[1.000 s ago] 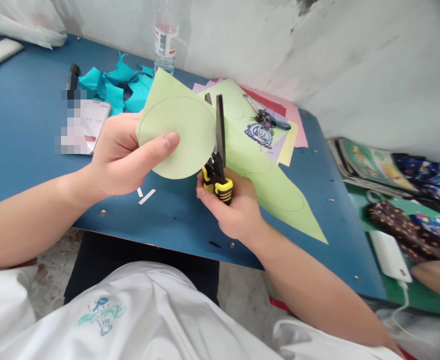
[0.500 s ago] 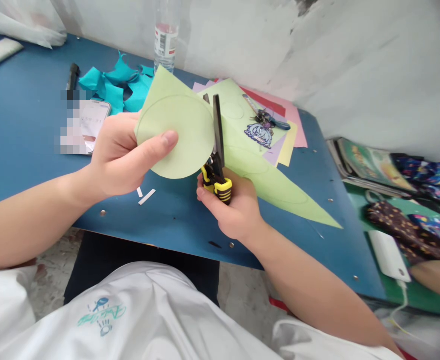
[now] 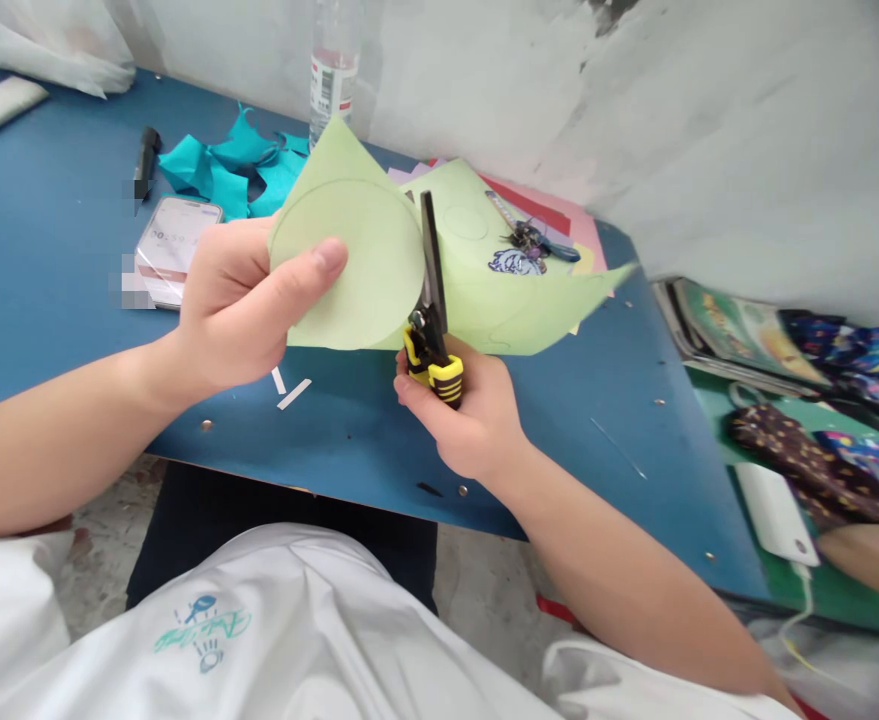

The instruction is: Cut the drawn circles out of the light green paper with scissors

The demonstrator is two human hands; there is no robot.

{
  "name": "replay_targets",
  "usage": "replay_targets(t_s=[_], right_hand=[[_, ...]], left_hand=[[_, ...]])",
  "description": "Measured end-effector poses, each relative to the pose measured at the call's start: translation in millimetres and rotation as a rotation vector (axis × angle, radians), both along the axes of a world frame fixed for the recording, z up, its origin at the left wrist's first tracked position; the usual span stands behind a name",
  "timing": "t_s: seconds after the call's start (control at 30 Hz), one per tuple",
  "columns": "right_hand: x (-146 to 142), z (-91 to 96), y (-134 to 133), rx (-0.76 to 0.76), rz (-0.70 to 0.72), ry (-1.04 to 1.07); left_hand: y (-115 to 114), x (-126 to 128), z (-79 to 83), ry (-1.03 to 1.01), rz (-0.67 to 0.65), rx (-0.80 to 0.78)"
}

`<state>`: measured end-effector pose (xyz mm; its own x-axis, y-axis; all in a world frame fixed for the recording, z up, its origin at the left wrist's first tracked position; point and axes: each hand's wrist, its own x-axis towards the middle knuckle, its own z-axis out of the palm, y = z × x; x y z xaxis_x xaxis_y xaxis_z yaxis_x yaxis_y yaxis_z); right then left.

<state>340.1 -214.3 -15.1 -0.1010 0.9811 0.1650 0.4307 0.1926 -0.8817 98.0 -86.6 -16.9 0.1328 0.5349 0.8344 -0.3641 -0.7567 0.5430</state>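
My left hand (image 3: pixel 240 305) pinches a light green paper sheet (image 3: pixel 368 265) with a drawn circle, thumb on its front, held above the blue table (image 3: pixel 49 230). My right hand (image 3: pixel 469 415) grips the yellow-and-black handles of a pair of scissors (image 3: pixel 431 300). The black blades point up and cut along the right edge of the circle. The rest of the green sheet hangs off to the right, its far corner lifted clear of the table.
Behind lie teal paper scraps (image 3: pixel 229 170), a phone (image 3: pixel 173 245), a black marker (image 3: pixel 145 150), a water bottle (image 3: pixel 332 70), coloured paper sheets (image 3: pixel 559 215) with keys (image 3: pixel 529 240). White slivers (image 3: pixel 293 392) lie by my left hand. Books, patterned fabric and a white charger (image 3: pixel 776 510) sit right.
The green sheet has turned counterclockwise in my left hand; its long right corner swung up off the table. The scissors stayed in place, blades working along the circle line.
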Motion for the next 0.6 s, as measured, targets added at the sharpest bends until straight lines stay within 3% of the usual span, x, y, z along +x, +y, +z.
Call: replay_targets(t_s=[0.17,0.43,0.6], right_hand=[[-1,-0.8,-1,0.004,-0.005,-0.001],[-5,2.7,-1,-0.001,-0.015,0.031],[-5,4.4,-1,0.000,-0.006,0.041]], left_hand=[[0,3,11.4,-0.108,-0.121,0.023],[-5,8,25.2,-0.035,-0.175,0.146],[-13,4,27.6,-0.001,-0.173,0.017]])
